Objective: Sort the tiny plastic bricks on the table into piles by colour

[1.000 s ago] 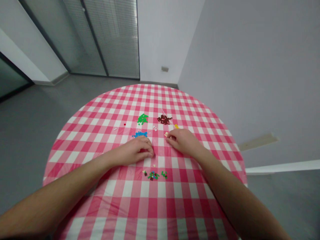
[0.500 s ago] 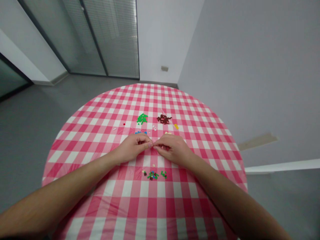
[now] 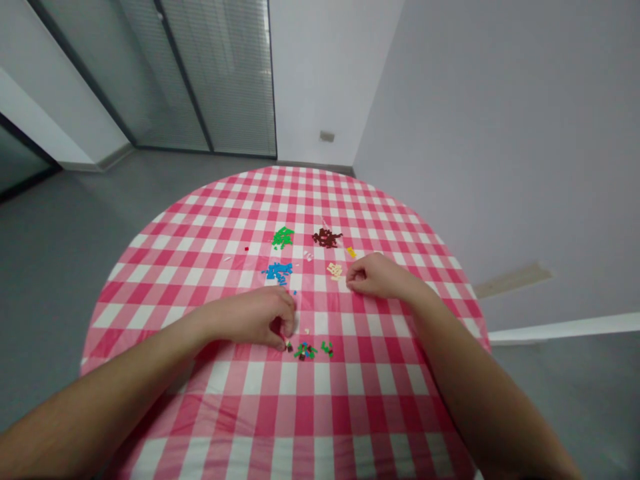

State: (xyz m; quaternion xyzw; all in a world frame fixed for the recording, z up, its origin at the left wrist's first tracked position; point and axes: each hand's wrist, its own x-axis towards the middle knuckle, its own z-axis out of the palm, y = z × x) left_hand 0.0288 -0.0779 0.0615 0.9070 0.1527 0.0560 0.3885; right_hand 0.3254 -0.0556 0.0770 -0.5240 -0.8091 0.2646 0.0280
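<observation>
My left hand [image 3: 263,315] is low over the table, thumb and curled fingers apart, its thumb tip beside a small cream and dark piece [image 3: 289,346] at the left of the mixed pile [image 3: 305,351] of green, brown and blue pieces. No piece shows between its fingers. My right hand [image 3: 377,275] rests just right of the small pile of cream building pieces [image 3: 335,271]. Its fingers are curled with the tips together; whatever they hold is hidden. Beyond my left hand lies a pile of blue pieces [image 3: 278,272].
A green pile [image 3: 283,237] and a dark brown pile [image 3: 327,238] lie farther back. Yellow pieces [image 3: 351,253], pale pink pieces [image 3: 308,256] and a red piece [image 3: 247,249] are scattered about. A checked cloth [image 3: 320,413] covers the round table. A small green cluster [image 3: 327,349] sits right of the mixed pile.
My hands came together at the middle, then parted. My left hand moved nearer to the mixed pile; my right hand went back to the right, beside the cream pieces.
</observation>
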